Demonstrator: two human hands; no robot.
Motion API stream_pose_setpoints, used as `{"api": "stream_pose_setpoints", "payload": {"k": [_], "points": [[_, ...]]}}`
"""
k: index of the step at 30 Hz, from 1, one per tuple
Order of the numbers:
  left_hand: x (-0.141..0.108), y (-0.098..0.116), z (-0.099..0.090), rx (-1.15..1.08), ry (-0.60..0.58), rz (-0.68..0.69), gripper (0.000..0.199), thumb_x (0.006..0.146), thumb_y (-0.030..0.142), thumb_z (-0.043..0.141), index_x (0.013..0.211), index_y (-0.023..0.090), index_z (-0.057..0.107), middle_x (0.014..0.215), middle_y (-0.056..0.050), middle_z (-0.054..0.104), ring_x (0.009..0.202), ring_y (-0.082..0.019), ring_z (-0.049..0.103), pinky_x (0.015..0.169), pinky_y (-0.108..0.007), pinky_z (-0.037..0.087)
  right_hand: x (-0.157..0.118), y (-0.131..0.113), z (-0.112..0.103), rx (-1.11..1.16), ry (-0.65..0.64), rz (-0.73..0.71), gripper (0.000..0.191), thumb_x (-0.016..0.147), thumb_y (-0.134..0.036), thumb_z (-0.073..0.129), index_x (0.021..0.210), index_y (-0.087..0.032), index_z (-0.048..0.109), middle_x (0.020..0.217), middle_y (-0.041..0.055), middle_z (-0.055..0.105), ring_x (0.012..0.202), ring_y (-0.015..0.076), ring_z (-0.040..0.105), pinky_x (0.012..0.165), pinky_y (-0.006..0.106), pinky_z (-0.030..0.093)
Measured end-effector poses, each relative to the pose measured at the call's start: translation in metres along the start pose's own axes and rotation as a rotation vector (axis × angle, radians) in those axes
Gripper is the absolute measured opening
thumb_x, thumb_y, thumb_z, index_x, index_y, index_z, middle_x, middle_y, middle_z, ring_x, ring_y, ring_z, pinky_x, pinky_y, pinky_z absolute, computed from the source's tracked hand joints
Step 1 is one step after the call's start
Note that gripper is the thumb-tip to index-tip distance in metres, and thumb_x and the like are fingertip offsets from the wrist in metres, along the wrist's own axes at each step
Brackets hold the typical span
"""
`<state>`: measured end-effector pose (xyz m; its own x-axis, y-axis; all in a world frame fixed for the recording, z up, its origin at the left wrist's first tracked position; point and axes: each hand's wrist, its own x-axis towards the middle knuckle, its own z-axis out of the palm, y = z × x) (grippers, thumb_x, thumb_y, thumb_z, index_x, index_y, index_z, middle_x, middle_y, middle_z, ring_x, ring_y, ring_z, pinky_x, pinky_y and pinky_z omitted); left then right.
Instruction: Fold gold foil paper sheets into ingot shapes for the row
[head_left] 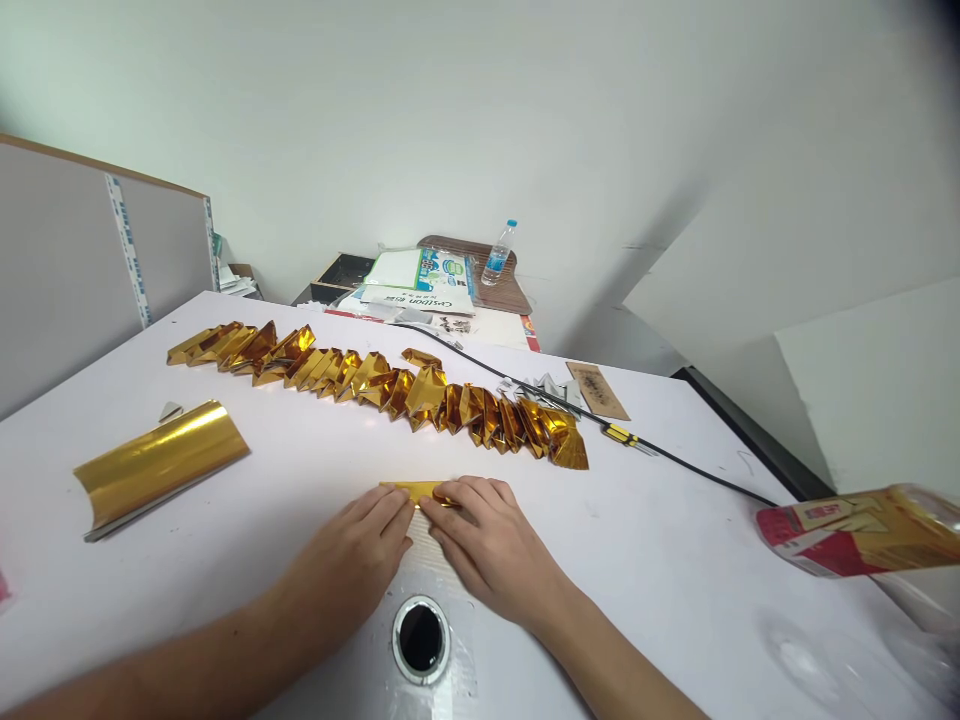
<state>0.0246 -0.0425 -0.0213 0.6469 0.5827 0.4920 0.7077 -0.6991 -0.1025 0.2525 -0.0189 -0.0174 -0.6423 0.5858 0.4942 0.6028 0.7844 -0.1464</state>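
A small folded strip of gold foil paper [420,491] lies on the white table, pressed under the fingers of both hands. My left hand [367,550] holds its left part, with fingers together. My right hand [487,540] holds its right part, fingers bent over the strip. Beyond the hands, a long row of folded gold paper pieces [367,380] runs across the table. At the left rests a curled stack of gold sheets [165,462]. Just below the hands, a round container with dark contents [421,640] stands near the table's front edge.
A black cable [690,465] crosses the back right of the table. At the right lies a red and yellow package [862,530]. A brown card [598,390] is near the back edge. Behind the table are a water bottle [499,255] and a black tray [341,275].
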Motion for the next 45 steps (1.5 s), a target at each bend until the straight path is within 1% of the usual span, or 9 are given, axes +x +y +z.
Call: {"api": "stream_pose_setpoints", "payload": {"k": [8,17,24,30,33,35,37,41,45], "points": [[0.002,-0.001,-0.001,-0.007,0.012,0.0,0.033,0.104,0.009,0.037,0.124,0.002,0.063,0.113,-0.016,0.072,0.108,-0.028,0.07,0.099,-0.042,0.06,-0.001,0.0,0.001,-0.001,-0.011,0.006,0.028,0.106,-0.022,0.053,0.13,-0.019,0.066,0.119,0.012,0.068,0.108,0.0251,0.057,0.088,0.041,0.042],[0.004,-0.001,-0.003,-0.057,-0.039,-0.009,0.031,0.102,0.009,0.041,0.114,0.006,0.07,0.106,-0.014,0.072,0.104,-0.028,0.07,0.096,-0.044,0.061,-0.001,-0.004,0.001,0.002,-0.059,0.068,0.03,0.104,-0.028,0.059,0.132,-0.027,0.07,0.123,0.0094,0.067,0.113,0.0256,0.055,0.09,0.041,0.039],[0.002,-0.022,-0.022,-0.194,-0.074,-0.179,0.028,0.102,0.019,0.05,0.09,0.017,0.075,0.1,-0.006,0.076,0.093,-0.022,0.068,0.087,-0.039,0.061,-0.01,0.01,-0.01,0.083,0.013,0.235,0.02,0.102,-0.033,0.061,0.101,-0.032,0.081,0.123,0.0045,0.069,0.116,0.0267,0.055,0.091,0.044,0.035],[-0.001,-0.034,-0.017,-0.075,-0.006,-0.218,0.021,0.093,0.018,0.057,0.075,0.018,0.067,0.091,-0.007,0.075,0.086,-0.025,0.065,0.076,-0.042,0.057,-0.007,0.012,-0.002,0.107,0.027,0.229,0.026,0.1,-0.026,0.059,0.077,-0.019,0.068,0.125,0.0066,0.071,0.118,0.0263,0.057,0.094,0.046,0.038],[0.006,-0.034,-0.012,-0.139,0.006,-0.203,0.009,0.094,0.02,0.062,0.099,0.016,0.068,0.106,-0.009,0.074,0.1,-0.027,0.065,0.084,-0.042,0.056,-0.003,0.007,0.004,0.056,0.038,0.198,0.018,0.101,-0.024,0.058,0.085,-0.019,0.065,0.118,0.0073,0.073,0.115,0.0248,0.058,0.093,0.044,0.036],[0.01,-0.034,-0.01,-0.187,-0.01,-0.164,0.027,0.095,0.017,0.062,0.122,0.015,0.064,0.114,-0.009,0.073,0.107,-0.027,0.064,0.087,-0.042,0.055,-0.001,0.004,0.005,0.044,0.079,0.167,0.013,0.102,-0.022,0.057,0.092,-0.019,0.065,0.113,0.0067,0.073,0.112,0.0236,0.059,0.092,0.043,0.034],[0.013,-0.034,-0.01,-0.213,-0.032,-0.127,0.033,0.097,0.012,0.058,0.13,0.015,0.061,0.113,-0.008,0.073,0.106,-0.026,0.063,0.087,-0.041,0.053,0.001,0.001,0.005,0.049,0.118,0.13,0.01,0.103,-0.021,0.056,0.102,-0.02,0.065,0.111,0.0064,0.072,0.111,0.0225,0.058,0.091,0.041,0.033],[0.013,-0.034,-0.012,-0.215,-0.013,-0.089,0.021,0.101,0.012,0.054,0.117,0.018,0.067,0.1,-0.007,0.071,0.097,-0.024,0.061,0.083,-0.038,0.05,0.001,-0.001,0.002,0.04,0.179,0.057,0.019,0.105,-0.015,0.052,0.118,-0.02,0.065,0.103,0.0061,0.07,0.105,0.0206,0.058,0.091,0.039,0.034],[0.009,-0.033,-0.016,-0.246,-0.04,-0.055,0.019,0.095,0.005,0.053,0.094,0.019,0.066,0.094,-0.006,0.068,0.093,-0.022,0.06,0.079,-0.036,0.048,-0.003,0.0,0.002,0.116,0.158,-0.004,0.017,0.102,-0.012,0.052,0.107,-0.02,0.067,0.097,0.0046,0.071,0.096,0.0184,0.061,0.088,0.037,0.041]]}}
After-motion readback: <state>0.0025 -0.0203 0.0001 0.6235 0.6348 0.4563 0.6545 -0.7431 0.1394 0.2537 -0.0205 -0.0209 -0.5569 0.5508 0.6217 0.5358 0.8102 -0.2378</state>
